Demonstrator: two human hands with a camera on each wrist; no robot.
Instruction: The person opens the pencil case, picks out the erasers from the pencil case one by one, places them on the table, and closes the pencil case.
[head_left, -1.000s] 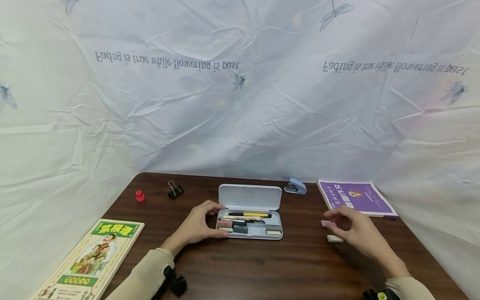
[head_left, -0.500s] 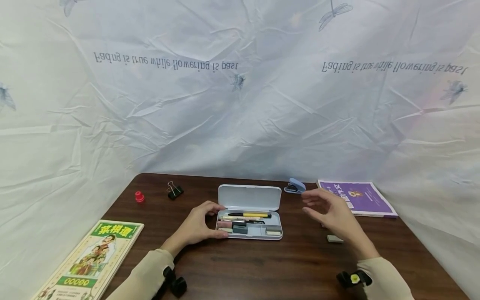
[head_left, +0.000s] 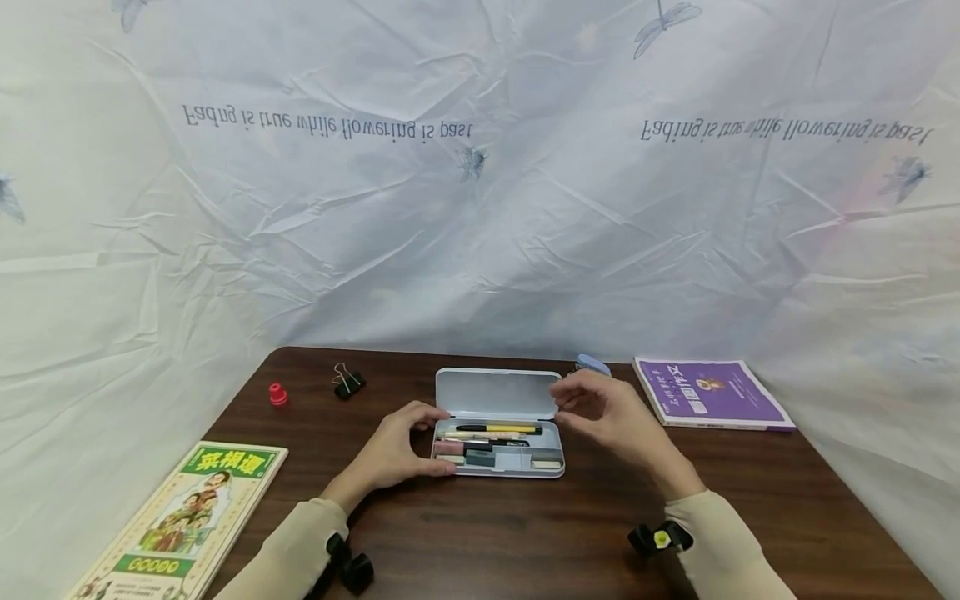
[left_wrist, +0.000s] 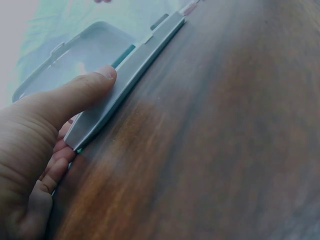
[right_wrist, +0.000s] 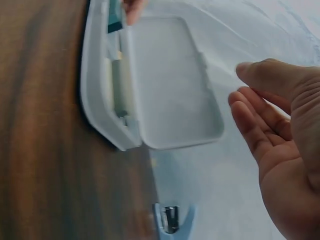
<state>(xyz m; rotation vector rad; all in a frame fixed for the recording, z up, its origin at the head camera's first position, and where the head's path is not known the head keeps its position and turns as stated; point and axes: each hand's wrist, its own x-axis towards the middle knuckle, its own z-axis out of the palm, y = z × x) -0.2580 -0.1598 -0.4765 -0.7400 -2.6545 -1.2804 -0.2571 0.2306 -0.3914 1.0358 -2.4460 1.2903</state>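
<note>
A light grey pencil case (head_left: 500, 473) stands on the table with its lid (head_left: 498, 395) raised. My left hand (head_left: 392, 447) grips its left end, thumb on the front edge and fingers round the back; the left wrist view shows the thumb (left_wrist: 90, 87) on the rim. Inside lie a yellow and black pen (head_left: 498, 429), other pens and several eraser-like blocks (head_left: 480, 457). My right hand (head_left: 611, 414) is beside the lid's right edge with nothing between its loosely bent fingers. In the right wrist view, a gap separates those fingers (right_wrist: 250, 117) from the lid.
Behind the right hand, a blue stapler (head_left: 594, 364) is partly hidden. A purple book (head_left: 712, 393) lies at the right back. On the left are a black binder clip (head_left: 348, 385), a small red object (head_left: 278, 394) and a green and cream book (head_left: 180, 517).
My right hand has moved left, from the two small blocks on the right to the lid's right edge. Its arm now hides those blocks in the head view. The left hand has stayed put.
</note>
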